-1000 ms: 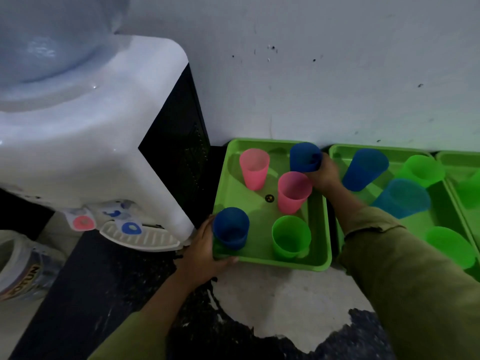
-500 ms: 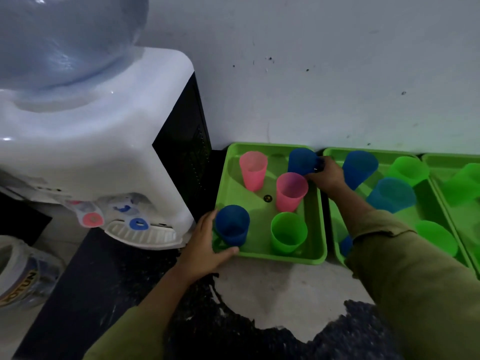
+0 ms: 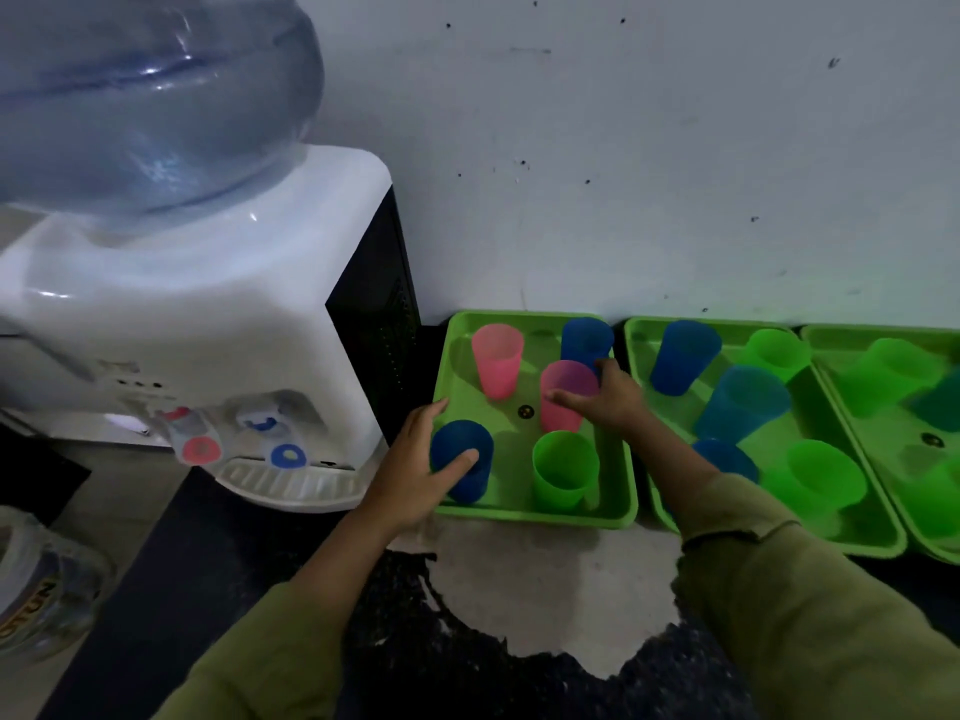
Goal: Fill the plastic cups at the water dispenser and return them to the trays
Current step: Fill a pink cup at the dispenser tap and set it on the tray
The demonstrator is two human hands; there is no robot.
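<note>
2 cups are gripped in the nearest green tray (image 3: 618,517): a blue cup (image 3: 464,459) at its front left corner is wrapped by the left hand (image 3: 415,475), and a pink cup (image 3: 563,397) at its middle by the right hand (image 3: 608,397). The water dispenser (image 3: 208,324) is seen just left.

Right hand (image 3: 608,400) let go of the rear blue cup (image 3: 586,341) at the tray's upper right and shifted down-left; its fingers (image 3: 563,394) ended up around the pink cup (image 3: 566,394) mid-tray. Left hand (image 3: 415,472) wrapped further round the front blue cup (image 3: 462,459), thumb across its front.
</note>
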